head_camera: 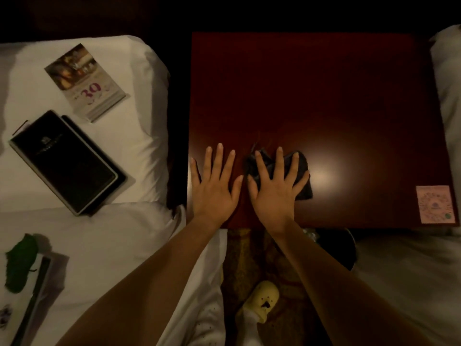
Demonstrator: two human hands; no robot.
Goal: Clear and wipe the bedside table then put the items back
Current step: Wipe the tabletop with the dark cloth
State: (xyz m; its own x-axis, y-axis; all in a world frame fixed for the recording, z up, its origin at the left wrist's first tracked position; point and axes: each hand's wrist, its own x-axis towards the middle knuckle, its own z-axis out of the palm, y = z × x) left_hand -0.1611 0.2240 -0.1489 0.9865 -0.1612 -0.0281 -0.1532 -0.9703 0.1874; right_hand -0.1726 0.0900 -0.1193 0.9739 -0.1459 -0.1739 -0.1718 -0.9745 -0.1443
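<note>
The dark cloth (306, 192) lay bunched on the reddish-brown worktop (324, 96), near its front edge and a little left of centre. The right hand (274, 188) pressed down on it, palm flat, its grip wide, with the fingers splayed across the fabric and not curled round it. Frayed threads stuck out at the cloth's far left corner. Just to the left, close to the right thumb but not on the cloth, the left hand (214, 186) rested flat on the bare wood by the worktop's left edge, its grip likewise wide and holding nothing.

A pale glare shone on the polished surface just right of the cloth. At the near right corner a small pink paper (435, 204) lay flat.

On the bed (112, 233) to the left, a calendar card (84, 81) showing "30" sat on the white pillow (139, 71), and a black folder (64, 161) lay at an angle just below it. Nearer me, at the bed's left side, was a green thing (20, 263) I could not make out. Below the worktop, a pale yellow shoe (264, 300) stood on patterned carpet (249, 258).
</note>
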